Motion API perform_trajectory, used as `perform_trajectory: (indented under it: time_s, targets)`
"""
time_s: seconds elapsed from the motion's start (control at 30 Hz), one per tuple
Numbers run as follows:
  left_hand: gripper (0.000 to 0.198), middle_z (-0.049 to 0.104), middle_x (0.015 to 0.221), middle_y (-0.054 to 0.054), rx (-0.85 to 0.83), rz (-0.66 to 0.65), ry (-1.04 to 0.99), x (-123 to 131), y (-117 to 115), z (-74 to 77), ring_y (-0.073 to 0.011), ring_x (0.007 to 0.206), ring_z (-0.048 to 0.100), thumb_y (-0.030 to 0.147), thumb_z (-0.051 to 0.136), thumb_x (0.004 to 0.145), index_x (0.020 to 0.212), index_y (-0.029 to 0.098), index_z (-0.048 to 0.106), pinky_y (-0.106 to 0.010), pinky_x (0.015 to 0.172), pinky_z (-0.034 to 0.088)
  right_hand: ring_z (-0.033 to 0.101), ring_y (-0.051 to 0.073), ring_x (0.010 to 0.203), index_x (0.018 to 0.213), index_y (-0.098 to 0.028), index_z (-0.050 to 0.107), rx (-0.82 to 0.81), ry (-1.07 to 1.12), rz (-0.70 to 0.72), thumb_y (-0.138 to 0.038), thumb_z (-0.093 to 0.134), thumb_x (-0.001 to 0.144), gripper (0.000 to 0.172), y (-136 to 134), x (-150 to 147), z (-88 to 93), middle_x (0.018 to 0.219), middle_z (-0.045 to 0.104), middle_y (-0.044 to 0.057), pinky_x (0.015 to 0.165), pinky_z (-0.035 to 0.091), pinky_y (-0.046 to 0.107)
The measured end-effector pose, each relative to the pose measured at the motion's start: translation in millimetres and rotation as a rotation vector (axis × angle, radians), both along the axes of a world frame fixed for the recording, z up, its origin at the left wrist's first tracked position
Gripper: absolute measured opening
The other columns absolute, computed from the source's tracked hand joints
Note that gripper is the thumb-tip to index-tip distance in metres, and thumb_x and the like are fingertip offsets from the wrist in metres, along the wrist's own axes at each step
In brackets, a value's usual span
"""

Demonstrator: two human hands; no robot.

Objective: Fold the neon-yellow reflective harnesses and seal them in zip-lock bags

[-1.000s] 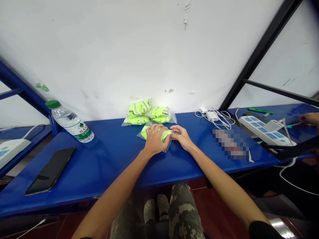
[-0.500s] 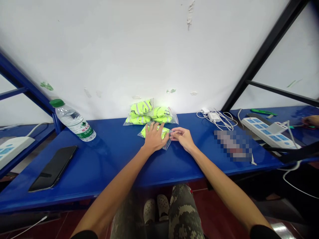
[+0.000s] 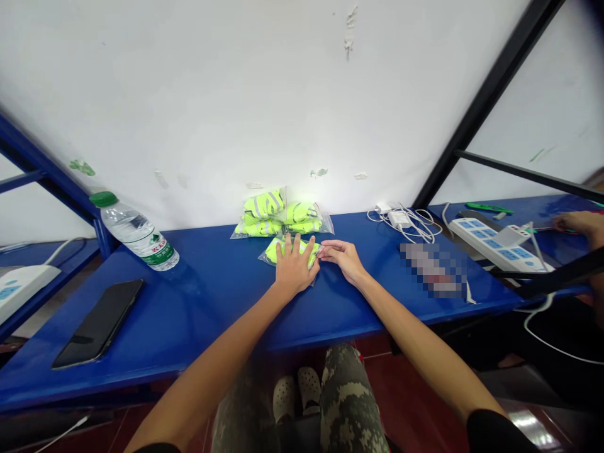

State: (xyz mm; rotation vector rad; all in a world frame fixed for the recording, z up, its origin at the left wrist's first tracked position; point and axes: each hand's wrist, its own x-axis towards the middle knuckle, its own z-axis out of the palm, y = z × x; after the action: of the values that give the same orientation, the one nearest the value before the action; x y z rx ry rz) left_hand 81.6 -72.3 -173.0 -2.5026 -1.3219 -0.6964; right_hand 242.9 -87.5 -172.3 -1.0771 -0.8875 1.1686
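Observation:
My left hand lies flat with fingers spread on a clear zip bag holding folded fluorescent yellow-green fabric with a reflective look. My right hand is beside it, its fingertips pinching the bag's right corner. Part of the bag is hidden under my left palm. Just behind it, touching or nearly touching, a pile of similar bagged hi-vis vests rests against the white wall.
The blue table also holds a water bottle, a black phone, a white charger with cables, and a pixelated object. At right are a power strip and another person's hand.
My left hand has opened from curling over the bag to lying flat on it. My right fingertips now pinch the bag's corner. The other person's hand has moved slightly left.

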Motion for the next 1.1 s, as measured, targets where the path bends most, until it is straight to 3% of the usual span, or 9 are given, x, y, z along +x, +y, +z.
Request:
perform_trajectory:
  time_s: [0.2,0.33,0.4,0.5,0.63,0.8,1.0,1.1]
  targets:
    - [0.071,0.038,0.151,-0.017,-0.135,0.092,0.063,0,-12,13.3,-0.0383,0.143,0.023,0.064,0.033,0.091,0.149,0.024,0.036,-0.06,0.112,0.019,0.063,0.013,0.068,0.086,-0.013,0.069,0.026,-0.098,-0.099,-0.023,0.078,0.055,0.034,6,-8,-6.9,0.076,0.068,0.002,0.065,0.052,0.027]
    - [0.066,0.057,0.133,-0.018,-0.231,0.034,0.148,-7,-1,39.6,-0.0363,0.133,0.042,0.063,0.029,0.092,0.14,0.021,0.049,-0.062,0.111,0.018,0.062,0.012,0.066,0.089,-0.015,0.068,-0.006,-0.069,-0.081,-0.015,0.071,0.057,0.032,14,-15,-4.0,0.079,0.066,0.001,0.062,0.053,0.028]
    - [0.065,0.067,0.115,-0.018,-0.266,-0.013,0.201,-11,12,54.4,-0.0336,0.116,0.057,0.063,0.031,0.092,0.128,0.015,0.058,-0.055,0.107,0.029,0.061,0.012,0.063,0.089,-0.014,0.067,-0.003,-0.06,-0.036,-0.01,0.068,0.057,0.033,19,-18,1.3,0.077,0.064,0.0,0.06,0.054,0.028]
    - [0.062,0.068,0.11,-0.017,-0.333,-0.089,0.253,-17,30,65.5,-0.0312,0.101,0.064,0.061,0.03,0.093,0.121,0.013,0.058,-0.041,0.088,0.047,0.059,0.01,0.058,0.09,-0.014,0.067,0.019,-0.056,0.024,-0.005,0.067,0.055,0.037,29,-21,9.1,0.074,0.063,-0.002,0.055,0.051,0.024]
    - [0.059,0.071,0.102,-0.015,-0.365,-0.038,0.288,-19,39,55.5,-0.0305,0.097,0.067,0.057,0.021,0.097,0.114,0.017,0.06,-0.037,0.08,0.048,0.059,0.009,0.059,0.095,-0.015,0.065,0.041,-0.023,0.049,-0.01,0.073,0.056,0.04,35,-22,8.3,0.073,0.063,-0.004,0.055,0.05,0.022]
    - [0.056,0.072,0.098,-0.014,-0.319,0.055,0.198,-16,39,43.2,-0.0304,0.096,0.067,0.056,0.024,0.097,0.11,0.019,0.062,-0.037,0.08,0.047,0.057,0.009,0.058,0.092,-0.015,0.065,-0.014,-0.092,0.115,-0.025,0.082,0.059,0.039,31,-16,-2.8,0.069,0.066,-0.001,0.055,0.047,0.022]
    - [0.057,0.071,0.092,-0.015,-0.287,0.213,0.119,-14,40,47.5,-0.0342,0.089,0.068,0.053,0.019,0.097,0.105,0.017,0.063,-0.042,0.076,0.049,0.05,0.009,0.054,0.079,-0.012,0.071,-0.02,-0.263,0.202,-0.041,0.082,0.06,0.036,31,-15,-4.2,0.064,0.064,0.001,0.051,0.039,0.023]
    - [0.061,0.071,0.094,-0.017,-0.322,0.217,0.086,-17,42,52.2,-0.0358,0.092,0.068,0.056,0.017,0.096,0.108,0.017,0.062,-0.044,0.076,0.049,0.053,0.011,0.058,0.088,-0.014,0.072,0.097,-0.303,0.089,-0.042,0.077,0.066,0.037,31,-21,-5.7,0.07,0.066,0.002,0.057,0.042,0.024]
